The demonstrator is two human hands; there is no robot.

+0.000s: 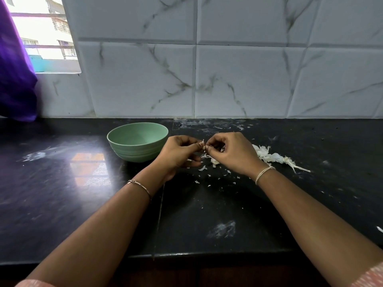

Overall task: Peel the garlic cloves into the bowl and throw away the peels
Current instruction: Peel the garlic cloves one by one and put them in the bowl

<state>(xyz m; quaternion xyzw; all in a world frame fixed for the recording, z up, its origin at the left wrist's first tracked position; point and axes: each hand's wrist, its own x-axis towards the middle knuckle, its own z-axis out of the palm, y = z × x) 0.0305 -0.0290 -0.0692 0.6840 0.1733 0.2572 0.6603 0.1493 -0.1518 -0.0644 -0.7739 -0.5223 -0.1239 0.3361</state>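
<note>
Step in hand: peeling. Both hands meet just right of the bowl, working on one small piece above the counter.
Left hand (178,154): fingers curled, thumb and fingertips pinching the garlic clove (204,146).
Right hand (232,154): also curled, pinching the same clove from the other side. A sliver of skin sticks up between the two hands.
Garlic clove: held in the air between the fingertips and mostly hidden by them, so I cannot tell how much skin is left on it.
Bowl (134,153): pale green, on the counter left of the hands and just beside the left one. The part of the inside I can see holds nothing.
Peel pile (267,155): white papery skins and a stalk heaped to the right of the right hand.
Loose flakes (207,175): scattered on the black countertop (83,204) under and nearer than the hands. Some whiter lumps directly below may be cloves, but I can't say.
Progress: early, I'd judge, with an empty-looking bowl and peels not yet cleared.
Next move: probably strip the last skin, then carry the clove left over the rim and drop it in. It is a small, slippery thing and needs a firm pinch.
Writing: no brand, label or lettering is readable anywhere.
</note>
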